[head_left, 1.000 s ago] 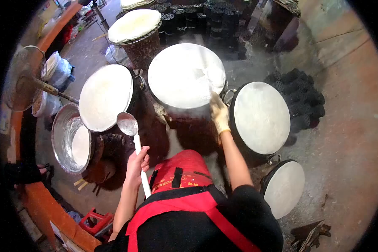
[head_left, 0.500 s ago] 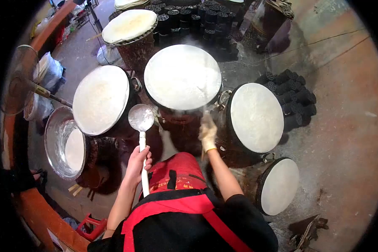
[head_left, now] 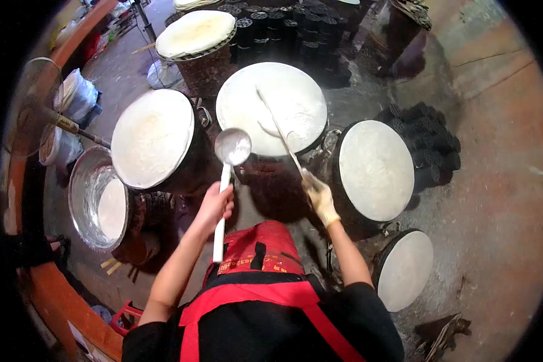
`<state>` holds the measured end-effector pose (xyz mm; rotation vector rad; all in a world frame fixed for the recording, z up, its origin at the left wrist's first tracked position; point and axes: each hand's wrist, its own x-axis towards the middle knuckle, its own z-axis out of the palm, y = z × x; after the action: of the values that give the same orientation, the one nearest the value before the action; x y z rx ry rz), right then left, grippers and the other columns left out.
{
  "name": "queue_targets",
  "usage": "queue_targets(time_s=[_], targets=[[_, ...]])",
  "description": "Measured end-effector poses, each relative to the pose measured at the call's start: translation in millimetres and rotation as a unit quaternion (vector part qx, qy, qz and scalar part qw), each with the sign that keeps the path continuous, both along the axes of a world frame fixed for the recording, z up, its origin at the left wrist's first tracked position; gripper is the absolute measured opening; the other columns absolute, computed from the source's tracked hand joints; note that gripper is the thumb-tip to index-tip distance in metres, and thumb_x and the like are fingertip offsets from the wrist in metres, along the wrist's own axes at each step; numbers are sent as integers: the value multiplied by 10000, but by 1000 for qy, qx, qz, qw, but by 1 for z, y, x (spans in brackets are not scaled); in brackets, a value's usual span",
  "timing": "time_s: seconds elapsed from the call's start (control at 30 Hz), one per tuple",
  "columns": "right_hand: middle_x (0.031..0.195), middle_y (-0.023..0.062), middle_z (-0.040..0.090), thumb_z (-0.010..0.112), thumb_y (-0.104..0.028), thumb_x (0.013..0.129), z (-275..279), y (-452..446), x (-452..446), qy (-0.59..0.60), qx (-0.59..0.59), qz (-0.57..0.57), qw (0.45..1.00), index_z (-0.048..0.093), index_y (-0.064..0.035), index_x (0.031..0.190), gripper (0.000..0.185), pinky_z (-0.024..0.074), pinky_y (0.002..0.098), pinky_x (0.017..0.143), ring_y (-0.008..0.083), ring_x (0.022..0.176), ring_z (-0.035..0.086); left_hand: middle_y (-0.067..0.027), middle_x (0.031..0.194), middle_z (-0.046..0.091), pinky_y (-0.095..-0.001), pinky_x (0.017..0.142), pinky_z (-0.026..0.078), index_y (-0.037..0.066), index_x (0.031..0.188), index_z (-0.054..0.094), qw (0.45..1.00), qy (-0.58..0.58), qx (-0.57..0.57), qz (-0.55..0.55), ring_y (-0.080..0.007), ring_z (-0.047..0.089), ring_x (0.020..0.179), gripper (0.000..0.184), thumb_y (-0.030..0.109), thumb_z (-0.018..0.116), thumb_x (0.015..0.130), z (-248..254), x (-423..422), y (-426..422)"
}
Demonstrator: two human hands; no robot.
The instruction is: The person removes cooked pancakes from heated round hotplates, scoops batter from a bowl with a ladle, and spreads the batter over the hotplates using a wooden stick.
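My bare left hand (head_left: pixel 216 204) is closed around the white handle of a ladle (head_left: pixel 233 146). The ladle's metal bowl is at the near left edge of the middle griddle, overlapping it in view. My right hand (head_left: pixel 321 198), in a pale glove, grips a long thin stick (head_left: pixel 277 125) that reaches over the same griddle. A round white batter sheet (head_left: pixel 238 99) covers that griddle, with a curved ridge near the stick. Whether the stick touches the batter, I cannot tell. Left of the ladle is another white round sheet (head_left: pixel 152 139); one more (head_left: pixel 377 171) lies right of my gloved hand.
A metal basin (head_left: pixel 81 226) with white batter stands at the left. Another round sheet (head_left: pixel 406 271) is at lower right, and one (head_left: pixel 196 33) at the back. Black perforated coal cylinders (head_left: pixel 425 142) are piled at right. A fan (head_left: pixel 33 108) stands far left.
My left hand and the ladle have moved right and slightly up. My right hand has shifted right, and the stick now extends over the middle griddle. The whole view has shifted a little.
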<state>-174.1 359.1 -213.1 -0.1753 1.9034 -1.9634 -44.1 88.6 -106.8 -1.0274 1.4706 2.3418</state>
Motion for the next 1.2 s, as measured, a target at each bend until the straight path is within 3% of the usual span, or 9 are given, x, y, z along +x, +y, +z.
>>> queue_targets(time_s=[0.17, 0.27, 0.43, 0.63, 0.67, 0.73, 0.83, 1.0, 1.2], targets=[[1264, 107, 517, 603, -90, 855, -2, -9, 38, 11, 30, -178, 983, 497, 26, 1244, 420, 341, 271, 990, 165, 1159, 475, -3, 622, 401, -255, 390, 330, 62, 920, 416, 995, 39, -93, -18, -104, 388, 475, 115, 131, 501, 886, -44, -92, -18], [1065, 51, 615, 599, -86, 854, -52, -32, 47, -147, -178, -168, 958, 542, -46, 1214, 366, 483, 182, 623, 76, 772, 577, -69, 649, 446, -316, 386, 386, -35, 979, 414, 991, -27, -125, 41, -165, 481, 519, 163, 27, 439, 830, -59, -132, 12], [554, -17, 458, 546, -134, 877, -56, -54, 51, -192, -147, -79, 967, 523, -182, 1255, 382, 294, 239, 319, 100, 360, 375, -11, 619, 430, -186, 341, 341, 16, 818, 455, 993, -44, 106, 42, -56, 384, 437, 96, 58, 430, 900, -46, -148, 27], [725, -20, 591, 579, -269, 890, 29, -8, -47, -170, 1, -85, 982, 602, -101, 1128, 292, 404, 203, 428, 36, 496, 479, 7, 619, 396, -137, 304, 245, 5, 873, 426, 950, 16, 310, 19, -15, 308, 407, 74, 67, 456, 901, 36, -66, -18], [819, 86, 618, 498, -187, 912, -11, -19, -43, 201, 127, -77, 968, 546, -19, 1178, 319, 486, 247, 649, 122, 705, 571, 4, 624, 398, -138, 304, 246, 5, 876, 423, 956, 0, 292, 18, -16, 309, 408, 71, 62, 457, 899, 36, -60, -19], [1081, 107, 624, 546, -145, 882, -10, -28, -6, 43, 19, -45, 998, 540, 27, 1189, 352, 425, 261, 883, 155, 1001, 565, -8, 638, 406, -139, 309, 250, 7, 851, 413, 967, -33, 251, 23, -23, 306, 411, 69, 45, 453, 893, 34, -50, -20], [1082, 91, 637, 603, -107, 844, 30, -23, 44, 108, 295, 134, 940, 556, -30, 1203, 370, 423, 271, 897, 148, 1012, 578, -21, 661, 420, -148, 320, 248, 24, 802, 403, 963, -28, 263, 56, -29, 310, 422, 103, 51, 448, 891, 15, -11, -15], [1159, 132, 599, 536, -206, 904, 11, -17, -50, 88, 166, -35, 982, 507, -14, 1241, 389, 459, 286, 840, 171, 944, 610, 11, 627, 393, -159, 347, 252, 42, 785, 397, 973, -27, 181, 141, -28, 312, 441, 143, 76, 472, 902, 13, 63, -13], [1112, 133, 615, 571, -80, 840, 42, -13, 29, 103, 231, 144, 957, 520, 5, 1222, 395, 443, 277, 841, 158, 987, 576, -6, 656, 405, -144, 346, 254, 19, 834, 407, 905, -16, 290, 310, -27, 328, 461, 95, 45, 472, 898, 10, 140, -2]])
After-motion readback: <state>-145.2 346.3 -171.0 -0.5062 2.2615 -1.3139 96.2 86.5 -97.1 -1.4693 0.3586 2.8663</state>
